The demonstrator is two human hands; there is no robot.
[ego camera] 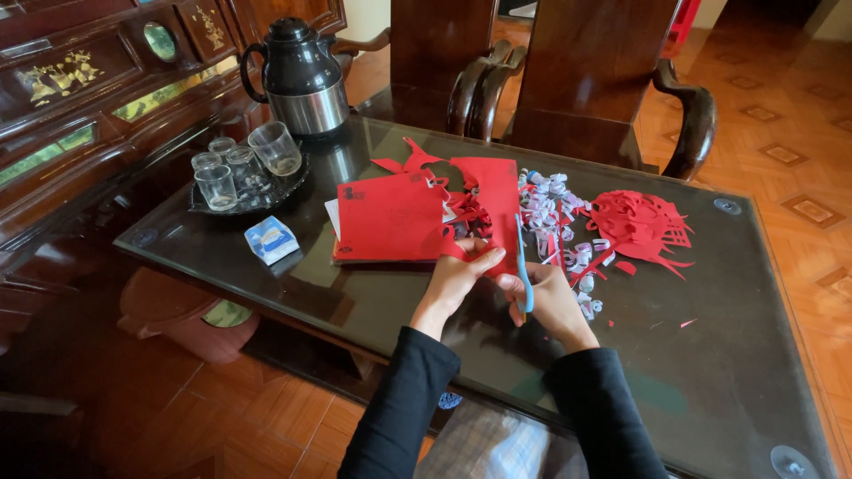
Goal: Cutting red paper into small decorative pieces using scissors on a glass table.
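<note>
Gripping a blue-handled pair of scissors [524, 266], the right hand [550, 302] is seen at the near middle of the desk [710, 372], its fingers clenched around the handles while the blades point toward twelve o'clock. The left hand [457, 277] is placed just beside it at nine o'clock, and the lower edge of a red paper sheet [488, 208] is pinched between its thumb and fingers. The blades are laid against the right edge of that sheet, whose upper part is already cut into curling openwork.

At ten o'clock from the hands, a red booklet [390, 217] is laid flat on the glass, partly under the sheet. At two o'clock, a heap of pale and red paper scraps [555, 213] is scattered, and beyond it a finished red paper cutting [641, 223] is spread out. Farther off at nine o'clock a small blue and white packet [271, 239] is found, and at ten o'clock a dark tray [257, 197] with drinking glasses [275, 148] is set in front of a black and steel kettle [300, 75]. At twelve o'clock two dark wooden chairs [586, 75] are pushed against the desk.
</note>
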